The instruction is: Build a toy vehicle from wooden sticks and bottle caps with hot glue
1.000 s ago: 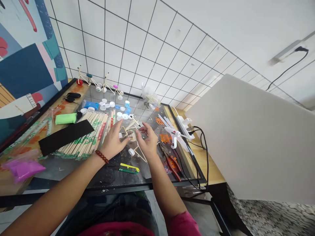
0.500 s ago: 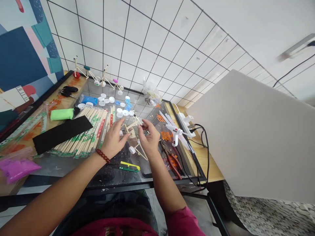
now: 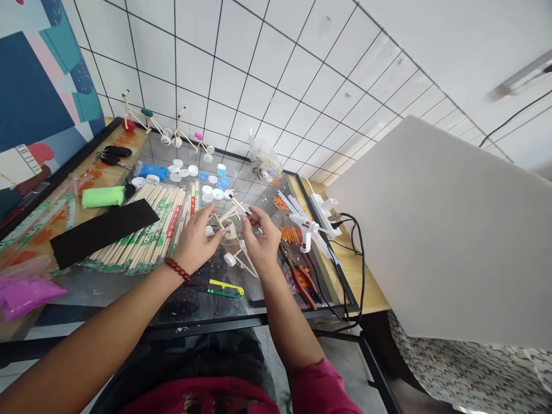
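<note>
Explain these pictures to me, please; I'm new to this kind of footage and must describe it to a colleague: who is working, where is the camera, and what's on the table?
There is no robot here, only a person's two bare hands, seen by a camera worn on the head that looks forward and down. The left hand, with a beaded bracelet at its wrist, and the right hand are at a small frame of pale sticks; exactly what each grips is hard to make out.

On the glossy table, wrapped sticks lie to the left, partly under a black strip. Beyond the hands are white caps. To the right are a white glue gun and red-handled pliers; a yellow-and-green tool lies nearer the person.
</note>
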`<state>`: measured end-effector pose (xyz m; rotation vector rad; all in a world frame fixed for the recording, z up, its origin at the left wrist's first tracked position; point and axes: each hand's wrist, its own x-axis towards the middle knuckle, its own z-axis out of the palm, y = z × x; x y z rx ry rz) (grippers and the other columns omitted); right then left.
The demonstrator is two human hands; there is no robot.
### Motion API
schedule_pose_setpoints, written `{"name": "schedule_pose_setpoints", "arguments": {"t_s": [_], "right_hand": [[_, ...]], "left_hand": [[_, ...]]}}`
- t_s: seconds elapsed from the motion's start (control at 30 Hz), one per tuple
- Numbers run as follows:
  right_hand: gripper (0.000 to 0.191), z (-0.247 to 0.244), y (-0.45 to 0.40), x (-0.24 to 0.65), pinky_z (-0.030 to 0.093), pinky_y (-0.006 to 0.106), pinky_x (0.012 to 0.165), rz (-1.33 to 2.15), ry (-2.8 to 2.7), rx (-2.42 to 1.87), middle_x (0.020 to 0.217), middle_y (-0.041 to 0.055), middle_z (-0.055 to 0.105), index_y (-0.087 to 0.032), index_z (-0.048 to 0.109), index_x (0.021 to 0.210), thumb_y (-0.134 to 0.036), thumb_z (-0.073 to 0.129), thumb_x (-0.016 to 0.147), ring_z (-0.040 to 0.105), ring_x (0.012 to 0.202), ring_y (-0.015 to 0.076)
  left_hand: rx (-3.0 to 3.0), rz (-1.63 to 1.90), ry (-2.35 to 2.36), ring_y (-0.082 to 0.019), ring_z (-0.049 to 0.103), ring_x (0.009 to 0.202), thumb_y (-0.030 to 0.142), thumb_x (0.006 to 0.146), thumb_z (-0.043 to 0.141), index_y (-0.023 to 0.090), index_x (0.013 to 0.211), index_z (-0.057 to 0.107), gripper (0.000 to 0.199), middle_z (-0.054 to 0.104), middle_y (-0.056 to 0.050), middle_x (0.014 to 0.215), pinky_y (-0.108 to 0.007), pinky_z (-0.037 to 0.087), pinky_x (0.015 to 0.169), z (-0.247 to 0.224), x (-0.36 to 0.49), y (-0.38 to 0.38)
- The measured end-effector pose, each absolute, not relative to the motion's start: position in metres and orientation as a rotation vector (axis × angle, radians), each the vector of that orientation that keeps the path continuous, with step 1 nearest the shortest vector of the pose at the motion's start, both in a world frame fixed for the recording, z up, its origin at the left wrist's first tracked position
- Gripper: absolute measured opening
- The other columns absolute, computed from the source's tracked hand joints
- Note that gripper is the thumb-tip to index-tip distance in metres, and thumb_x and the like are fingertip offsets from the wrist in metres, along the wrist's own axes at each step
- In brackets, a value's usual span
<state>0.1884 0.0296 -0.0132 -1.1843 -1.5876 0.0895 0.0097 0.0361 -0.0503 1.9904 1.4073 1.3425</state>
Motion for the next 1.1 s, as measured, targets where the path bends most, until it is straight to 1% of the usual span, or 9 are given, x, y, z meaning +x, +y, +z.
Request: {"name": "schedule_pose_setpoints", "arguments": {"t_s": [0.27, 0.5, 0.63, 0.9, 1.1], "right_hand": [[0.019, -0.012, 0.029, 0.186, 0.061, 0.031, 0.077, 0.091, -1.606, -1.169, 0.089, 0.0057, 0.079, -0.020, 0.074, 0.106, -0.030, 0.061, 0.097, 0.073, 0.076, 0.0172], [0.028, -0.012, 0.029, 0.187, 0.059, 0.030, 0.078, 0.142, -1.577, -1.207, 0.084, 0.0011, 0.076, -0.020, 0.068, 0.119, -0.033, 0.065, 0.094, 0.069, 0.074, 0.0150], [0.033, -0.012, 0.030, 0.189, 0.058, 0.030, 0.076, 0.152, -1.568, -1.204, 0.083, -0.0003, 0.075, -0.020, 0.066, 0.122, -0.034, 0.068, 0.092, 0.067, 0.072, 0.0143], [0.034, -0.017, 0.029, 0.197, 0.057, 0.029, 0.074, 0.125, -1.526, -1.192, 0.083, 0.0000, 0.074, -0.019, 0.065, 0.123, -0.034, 0.067, 0.093, 0.066, 0.071, 0.0142], [0.031, -0.023, 0.022, 0.206, 0.058, 0.033, 0.080, 0.111, -1.520, -1.276, 0.091, 0.0054, 0.075, -0.017, 0.066, 0.126, -0.033, 0.055, 0.102, 0.072, 0.082, 0.0179]], "left_hand": [[2.005, 1.321, 1.430, -0.033, 0.067, 0.127, 0.028, 0.086, 0.071, 0.020, 0.142, 0.054, 0.059, 0.068, -0.015, 0.137, -0.051, 0.055, 0.109, -0.051, 0.011, 0.037], [1.995, 1.264, 1.493, -0.034, 0.065, 0.129, 0.027, 0.084, 0.074, 0.016, 0.144, 0.053, 0.064, 0.065, -0.017, 0.139, -0.051, 0.056, 0.110, -0.043, 0.012, 0.032], [1.994, 1.269, 1.506, -0.035, 0.062, 0.133, 0.026, 0.082, 0.077, 0.016, 0.145, 0.051, 0.069, 0.063, -0.018, 0.142, -0.051, 0.055, 0.110, -0.042, 0.013, 0.031], [2.021, 1.293, 1.495, -0.036, 0.061, 0.135, 0.026, 0.082, 0.077, 0.016, 0.147, 0.047, 0.073, 0.060, -0.019, 0.144, -0.053, 0.055, 0.111, -0.046, 0.012, 0.033], [2.060, 1.392, 1.524, -0.039, 0.058, 0.138, 0.025, 0.081, 0.078, 0.013, 0.148, 0.045, 0.075, 0.059, -0.023, 0.143, -0.056, 0.053, 0.113, -0.050, 0.007, 0.033]]}}
